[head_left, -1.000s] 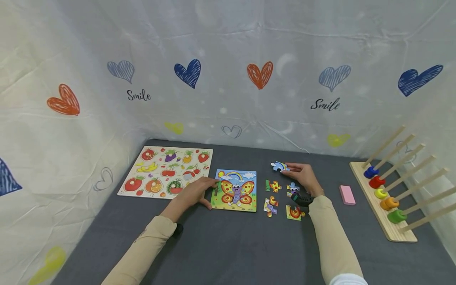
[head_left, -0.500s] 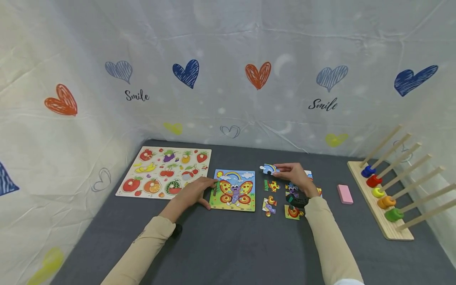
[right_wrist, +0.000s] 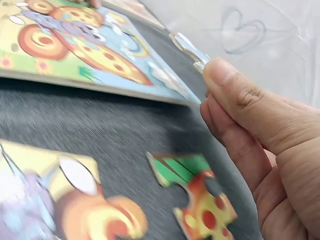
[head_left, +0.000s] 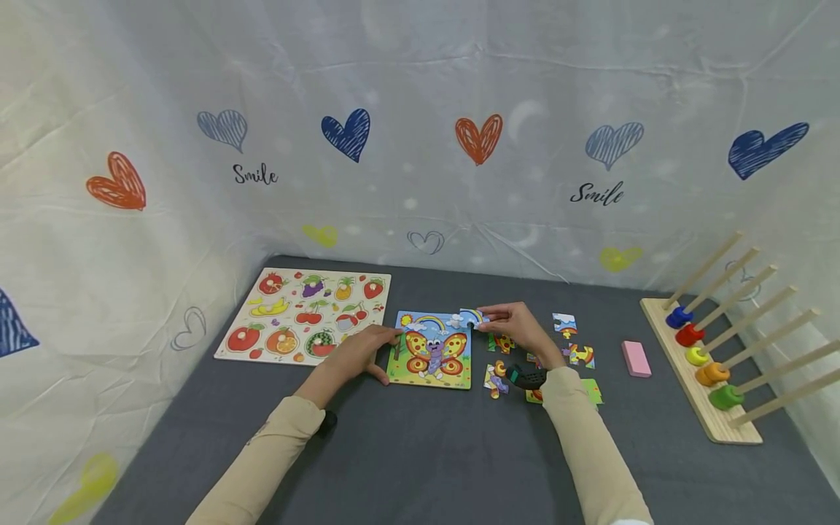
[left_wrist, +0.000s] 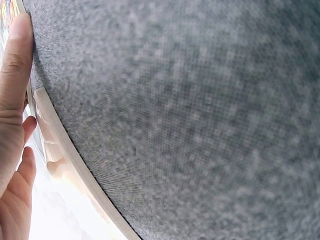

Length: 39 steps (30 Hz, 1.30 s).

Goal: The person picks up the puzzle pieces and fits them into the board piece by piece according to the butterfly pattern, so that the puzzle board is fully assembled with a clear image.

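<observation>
A square butterfly puzzle board [head_left: 433, 375] lies on the dark cloth in the head view. At its left edge rests my left hand [head_left: 359, 356], thumb near the lower corner and fingertips higher up. The left wrist view shows that thumb [left_wrist: 15, 65] extended along the edge. My right hand [head_left: 521, 327] pinches a rainbow jigsaw piece [head_left: 470, 318] between thumb and fingers, overlapping the board's upper right corner. In the right wrist view the piece [right_wrist: 187, 47] is seen nearly edge-on, raised above the cloth, partly hidden by the thumb.
Several loose jigsaw pieces lie right of the board, among them a purple-and-orange one [head_left: 496, 380] and a cloud one [head_left: 564, 324]; the right forearm covers some. A fruit board [head_left: 295, 292] is at left. A pink block [head_left: 636, 359] and a pegged bead stand [head_left: 735, 430] are at right.
My right hand has carried the rainbow piece leftward to the board's upper right corner, uncovering pieces on the right. My left hand has stayed at the board's left edge.
</observation>
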Motion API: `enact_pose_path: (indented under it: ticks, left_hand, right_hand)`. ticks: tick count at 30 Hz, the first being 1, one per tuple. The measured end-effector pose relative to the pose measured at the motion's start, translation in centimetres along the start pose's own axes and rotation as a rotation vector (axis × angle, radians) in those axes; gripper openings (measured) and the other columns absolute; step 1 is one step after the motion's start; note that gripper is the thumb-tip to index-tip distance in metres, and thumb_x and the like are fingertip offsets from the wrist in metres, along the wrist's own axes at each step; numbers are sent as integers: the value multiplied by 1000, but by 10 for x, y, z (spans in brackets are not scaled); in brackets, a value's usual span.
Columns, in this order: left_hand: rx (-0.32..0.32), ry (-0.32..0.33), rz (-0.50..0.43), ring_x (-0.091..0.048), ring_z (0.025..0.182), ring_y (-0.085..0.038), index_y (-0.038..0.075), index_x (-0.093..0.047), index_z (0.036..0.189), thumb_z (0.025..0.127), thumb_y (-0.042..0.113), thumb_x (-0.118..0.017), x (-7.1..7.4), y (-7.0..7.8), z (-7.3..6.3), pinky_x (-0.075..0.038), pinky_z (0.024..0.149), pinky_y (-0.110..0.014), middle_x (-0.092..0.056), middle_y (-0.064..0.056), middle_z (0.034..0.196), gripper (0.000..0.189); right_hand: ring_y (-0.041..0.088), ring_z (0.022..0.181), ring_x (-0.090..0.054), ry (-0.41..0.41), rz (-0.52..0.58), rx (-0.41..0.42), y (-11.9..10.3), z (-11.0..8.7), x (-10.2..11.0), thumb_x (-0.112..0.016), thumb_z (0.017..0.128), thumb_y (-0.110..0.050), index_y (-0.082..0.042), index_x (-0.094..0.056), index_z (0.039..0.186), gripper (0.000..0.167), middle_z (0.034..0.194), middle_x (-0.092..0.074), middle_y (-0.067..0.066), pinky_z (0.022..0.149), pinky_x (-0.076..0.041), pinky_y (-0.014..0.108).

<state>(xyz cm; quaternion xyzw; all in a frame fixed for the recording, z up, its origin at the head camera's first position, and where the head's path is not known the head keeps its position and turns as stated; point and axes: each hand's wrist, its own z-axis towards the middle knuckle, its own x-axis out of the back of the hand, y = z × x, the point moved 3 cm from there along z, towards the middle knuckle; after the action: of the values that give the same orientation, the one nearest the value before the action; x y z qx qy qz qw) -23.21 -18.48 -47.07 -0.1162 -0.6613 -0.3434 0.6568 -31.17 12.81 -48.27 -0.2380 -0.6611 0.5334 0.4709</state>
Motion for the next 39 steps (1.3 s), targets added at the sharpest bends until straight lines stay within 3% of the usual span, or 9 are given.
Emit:
enact_pose_path:
  ticks: [4, 12, 20, 24, 30, 39]
  left_hand:
    - [4, 2, 6, -51, 121, -30, 5, -61, 112, 60, 42, -86, 0, 0, 1, -51, 90, -42, -55, -11, 134, 68]
    - [6, 2, 6, -51, 121, -30, 4, -61, 114, 60, 42, -86, 0, 1, 0, -51, 90, -42, -55, -12, 134, 70]
    - [29, -15, -1, -50, 123, -30, 3, -60, 120, 61, 42, -86, 1, 1, 0, -50, 91, -43, -54, -13, 134, 75]
    - [33, -23, -10, -49, 125, -29, 3, -61, 119, 62, 41, -86, 0, 1, 1, -49, 93, -42, -53, -13, 135, 74]
    - [18, -13, -10, -50, 122, -30, 3, -60, 118, 62, 41, -86, 1, 1, 0, -49, 92, -42, -53, -13, 135, 72]
    - [26, -22, -24, -50, 123, -29, 1, -59, 121, 63, 39, -86, 1, 2, 0, -49, 94, -42, -53, -12, 136, 74]
  right_hand:
    - [21, 80, -68, -4, 10, 13, -3, 6, -13, -73, 86, -13, 0, -65, 122, 39, 98, -71, 14, 61, -52, 23]
    - [18, 83, -69, -42, 9, 50, -10, 19, -42, -73, 85, -9, 2, -65, 120, 38, 98, -71, 16, 70, -57, 27]
    - [23, 85, -68, -23, -166, 113, -18, 28, -62, -73, 85, -13, 3, -67, 118, 37, 98, -70, 15, 74, -57, 32]
    - [20, 84, -68, -4, -242, 100, -22, 31, -64, -75, 84, -15, 1, -68, 117, 37, 97, -71, 13, 74, -56, 32]
    - [13, 66, -60, -30, -329, 88, -31, 36, -68, -76, 83, -18, 0, -69, 117, 39, 88, -70, 8, 59, -50, 27]
    - [12, 58, -57, -26, -437, -5, -41, 40, -69, -77, 82, -18, -1, -70, 115, 37, 76, -67, 5, 53, -46, 25]
